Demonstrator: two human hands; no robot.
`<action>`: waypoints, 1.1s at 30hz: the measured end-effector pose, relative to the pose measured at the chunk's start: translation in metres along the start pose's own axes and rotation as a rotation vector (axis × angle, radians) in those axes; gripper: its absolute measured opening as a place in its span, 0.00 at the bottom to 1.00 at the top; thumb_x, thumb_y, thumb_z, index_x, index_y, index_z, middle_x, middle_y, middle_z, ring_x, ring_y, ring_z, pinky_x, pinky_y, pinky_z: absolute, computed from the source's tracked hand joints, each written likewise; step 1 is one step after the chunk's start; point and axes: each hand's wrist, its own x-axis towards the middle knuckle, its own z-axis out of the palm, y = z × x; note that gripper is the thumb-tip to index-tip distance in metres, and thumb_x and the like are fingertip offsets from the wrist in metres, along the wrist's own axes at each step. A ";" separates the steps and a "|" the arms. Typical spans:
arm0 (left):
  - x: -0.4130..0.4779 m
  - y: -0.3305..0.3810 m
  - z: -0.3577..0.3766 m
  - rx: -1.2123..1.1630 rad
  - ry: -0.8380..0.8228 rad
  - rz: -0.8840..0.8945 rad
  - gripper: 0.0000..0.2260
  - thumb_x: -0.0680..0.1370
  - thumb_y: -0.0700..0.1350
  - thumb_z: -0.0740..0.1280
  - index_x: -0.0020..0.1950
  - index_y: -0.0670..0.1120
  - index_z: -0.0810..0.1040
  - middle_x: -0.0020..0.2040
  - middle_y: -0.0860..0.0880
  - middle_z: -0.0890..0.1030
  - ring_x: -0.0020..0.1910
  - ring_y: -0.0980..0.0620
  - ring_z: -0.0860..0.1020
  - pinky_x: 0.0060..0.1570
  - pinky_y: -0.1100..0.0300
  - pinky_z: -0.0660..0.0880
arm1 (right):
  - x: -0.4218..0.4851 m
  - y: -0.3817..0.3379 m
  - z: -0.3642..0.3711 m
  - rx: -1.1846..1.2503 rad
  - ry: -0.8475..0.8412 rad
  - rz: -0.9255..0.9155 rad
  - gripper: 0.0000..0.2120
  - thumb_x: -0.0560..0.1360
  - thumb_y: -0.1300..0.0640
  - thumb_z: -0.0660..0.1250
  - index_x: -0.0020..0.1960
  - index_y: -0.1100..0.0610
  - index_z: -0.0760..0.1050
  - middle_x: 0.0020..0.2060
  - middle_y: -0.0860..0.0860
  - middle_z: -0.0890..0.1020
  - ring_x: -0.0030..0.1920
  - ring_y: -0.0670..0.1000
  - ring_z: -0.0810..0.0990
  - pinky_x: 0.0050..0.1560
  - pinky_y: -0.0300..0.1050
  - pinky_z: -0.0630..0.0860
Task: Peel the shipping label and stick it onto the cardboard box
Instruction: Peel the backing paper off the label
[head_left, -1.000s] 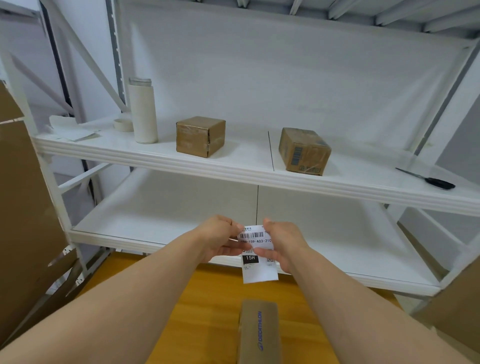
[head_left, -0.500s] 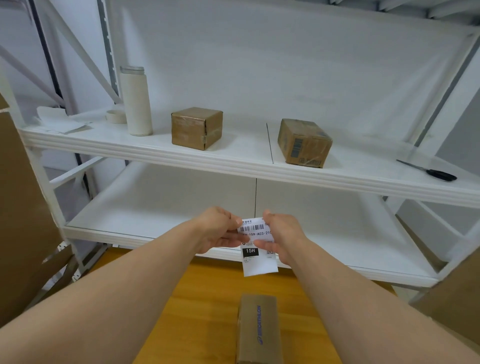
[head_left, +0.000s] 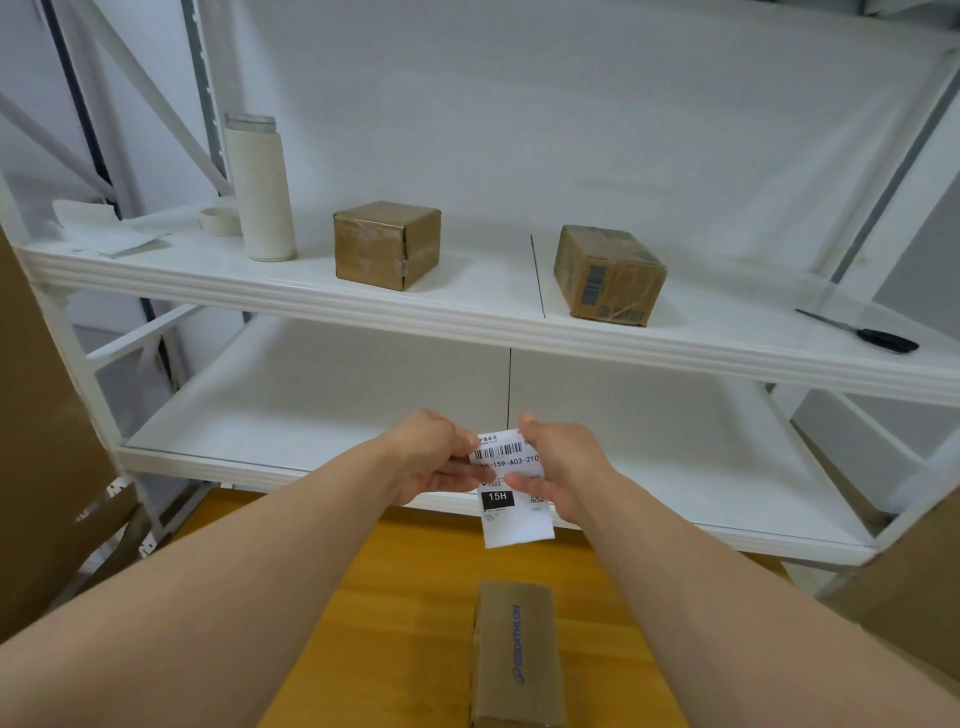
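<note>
A white shipping label (head_left: 511, 493) with a barcode and a black "15H" square hangs upright in front of me. My left hand (head_left: 431, 457) pinches its upper left edge, and my right hand (head_left: 563, 467) pinches its upper right edge. Below the label, a long narrow cardboard box (head_left: 519, 654) with blue print lies on a wooden table (head_left: 405, 597), untouched by either hand.
A white rack stands ahead; its upper shelf (head_left: 467, 306) holds a white bottle (head_left: 260, 192), a tape roll (head_left: 221, 221), two taped cardboard boxes (head_left: 387, 244) (head_left: 608, 273) and black scissors (head_left: 862, 332). Large cardboard sheets (head_left: 36, 415) lean at both sides.
The view has shifted slightly upward. Both hands keep hold of the label at about the same spot.
</note>
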 end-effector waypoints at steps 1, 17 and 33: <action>0.000 0.000 0.000 -0.001 0.004 -0.001 0.09 0.82 0.40 0.63 0.57 0.35 0.75 0.46 0.38 0.86 0.45 0.45 0.86 0.47 0.53 0.83 | 0.001 0.000 0.000 0.008 0.005 -0.004 0.12 0.79 0.52 0.68 0.52 0.61 0.76 0.48 0.60 0.83 0.45 0.59 0.84 0.42 0.48 0.86; 0.008 0.005 0.009 -0.151 0.205 0.038 0.06 0.79 0.37 0.64 0.52 0.36 0.78 0.47 0.37 0.85 0.43 0.43 0.86 0.44 0.52 0.83 | 0.002 0.008 0.026 -0.282 -0.001 -0.298 0.11 0.78 0.51 0.64 0.40 0.55 0.77 0.39 0.53 0.82 0.38 0.53 0.79 0.50 0.56 0.82; -0.012 0.008 0.014 -0.011 0.128 0.138 0.05 0.78 0.37 0.66 0.46 0.41 0.81 0.40 0.44 0.85 0.38 0.51 0.84 0.34 0.61 0.77 | 0.000 0.005 0.016 -0.170 -0.026 -0.200 0.10 0.78 0.57 0.66 0.39 0.56 0.78 0.45 0.59 0.86 0.49 0.57 0.86 0.54 0.54 0.83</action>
